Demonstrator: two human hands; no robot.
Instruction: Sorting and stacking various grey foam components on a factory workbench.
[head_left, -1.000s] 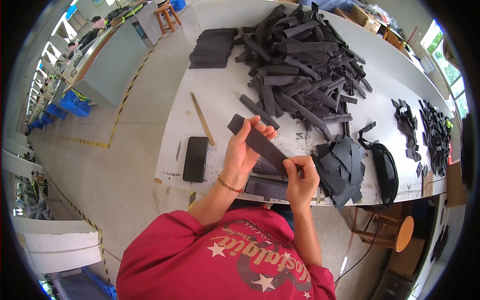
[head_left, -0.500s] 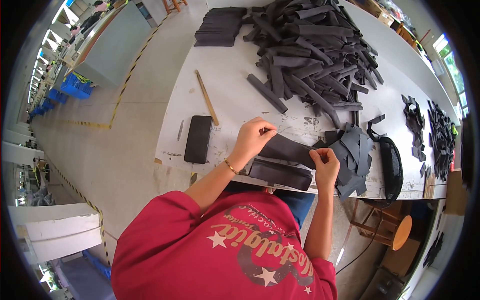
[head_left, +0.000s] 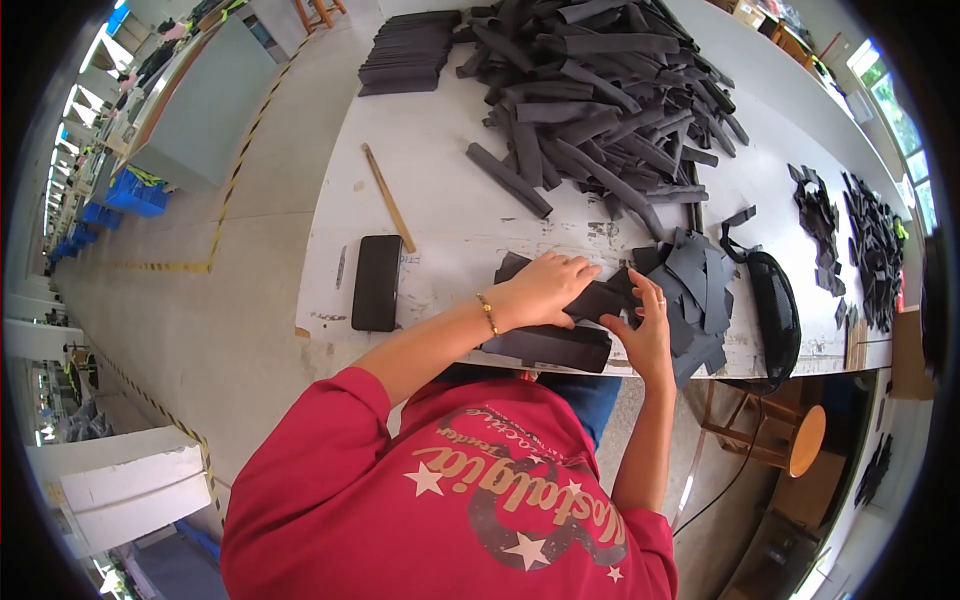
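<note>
A black fabric strip (head_left: 600,300) lies near the table's front edge under my hands. My left hand (head_left: 548,288) rests on it palm down, with fingers stretched out. At the strip's right end, my right hand (head_left: 645,325) has its thumb and fingers apart, touching the fabric. Part of the strip is hidden beneath my left hand. Closer to me lies a second folded black fabric piece (head_left: 550,348), along the table edge. Just right of my right hand is a loose pile of flat black pieces (head_left: 695,290).
A heap of rolled black strips (head_left: 600,110) covers the far table, with a neat black stack (head_left: 410,55) to its left. A phone (head_left: 377,283) and a wooden stick (head_left: 388,197) lie left. A black mesh pouch (head_left: 773,320) and a wooden stool (head_left: 800,440) are at right.
Both hands held the strip stretched between pinched fingers. Now it lies lower, my left hand has moved right and flattened onto it, and my right hand's fingers have spread.
</note>
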